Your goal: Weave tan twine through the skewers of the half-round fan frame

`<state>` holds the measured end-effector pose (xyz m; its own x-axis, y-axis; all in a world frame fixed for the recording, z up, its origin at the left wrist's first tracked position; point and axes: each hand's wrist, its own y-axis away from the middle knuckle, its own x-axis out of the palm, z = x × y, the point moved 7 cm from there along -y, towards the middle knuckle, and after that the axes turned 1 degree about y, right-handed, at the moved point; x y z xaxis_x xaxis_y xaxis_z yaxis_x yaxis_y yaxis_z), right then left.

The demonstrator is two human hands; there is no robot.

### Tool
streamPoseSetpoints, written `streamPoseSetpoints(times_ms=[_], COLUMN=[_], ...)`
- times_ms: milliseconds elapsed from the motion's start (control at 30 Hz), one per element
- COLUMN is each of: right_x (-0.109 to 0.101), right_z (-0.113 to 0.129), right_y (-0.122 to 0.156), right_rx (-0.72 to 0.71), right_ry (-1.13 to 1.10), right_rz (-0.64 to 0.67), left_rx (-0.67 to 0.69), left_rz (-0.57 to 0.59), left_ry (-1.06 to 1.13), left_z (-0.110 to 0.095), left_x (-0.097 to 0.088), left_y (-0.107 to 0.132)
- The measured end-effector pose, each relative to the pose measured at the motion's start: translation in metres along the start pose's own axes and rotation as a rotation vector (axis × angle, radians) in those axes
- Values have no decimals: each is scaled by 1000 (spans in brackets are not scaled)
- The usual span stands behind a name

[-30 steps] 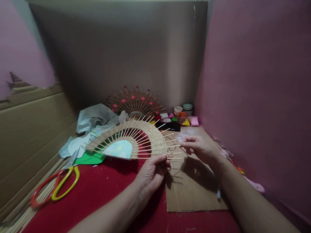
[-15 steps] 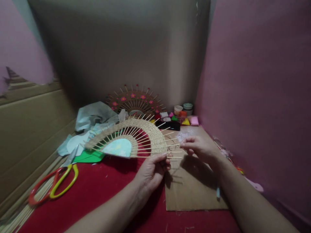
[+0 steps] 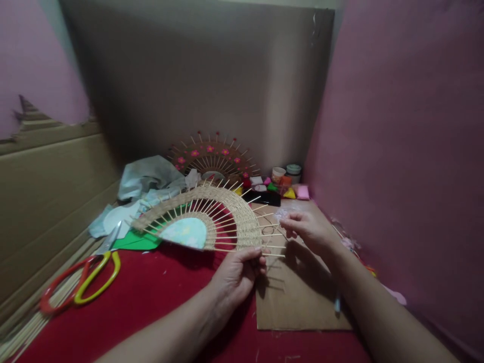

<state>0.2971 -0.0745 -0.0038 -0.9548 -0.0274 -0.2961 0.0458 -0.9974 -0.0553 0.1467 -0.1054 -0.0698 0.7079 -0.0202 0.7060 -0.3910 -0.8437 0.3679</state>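
A half-round woven fan frame (image 3: pixel 219 214) of thin wooden sticks and tan cord, with a pale blue-green centre (image 3: pixel 185 233), is held above the red cloth (image 3: pixel 151 297). My left hand (image 3: pixel 236 277) grips its lower right edge, fingers closed round the sticks. My right hand (image 3: pixel 308 229) is just right of the protruding stick tips, fingers pinched together; what they pinch is too small to make out.
A cardboard sheet (image 3: pixel 298 297) lies under my right hand. Red and yellow scissors (image 3: pixel 79 282) lie at the left beside loose sticks. A second fan with pink flowers (image 3: pixel 212 159), crumpled paper (image 3: pixel 147 184), coloured scraps and small pots (image 3: pixel 285 174) sit at the back.
The fan and both hands have kept their hold; the view has shifted slightly, and my left hand sits a little lower on the fan's edge.
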Motion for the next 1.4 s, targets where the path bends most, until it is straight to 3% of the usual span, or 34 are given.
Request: streamPoseSetpoints(times_ms=[167,267,433,533,733,1000,1233,1400], right_x=[-1,7,37,52,74,72,77,62], right_z=[2,-6,-37,-50,-54,-48,-40,-47], right_y=[-5,-14,-23,-23,-21,-22,-19,-23], right_rx=[-14,21,318,455,555,520,494,528], right_ry=[-32,-155,-675,-832,-821,-774,-836,-761], right_rz=[-46,7,129,148,331,260,338,206], left_rx=[-8,-10,-11,-6,-2,-21,39,26], left_rz=[35,49,88,101,135,160,213,175], left_ry=[-7,-17,16,29,166,162,153,173], left_z=[1,2,3,2,4,6,-1,1], left_x=[4,4,3,4,9,8,15,11], left_y=[2,3,1,1,6,2,6,4])
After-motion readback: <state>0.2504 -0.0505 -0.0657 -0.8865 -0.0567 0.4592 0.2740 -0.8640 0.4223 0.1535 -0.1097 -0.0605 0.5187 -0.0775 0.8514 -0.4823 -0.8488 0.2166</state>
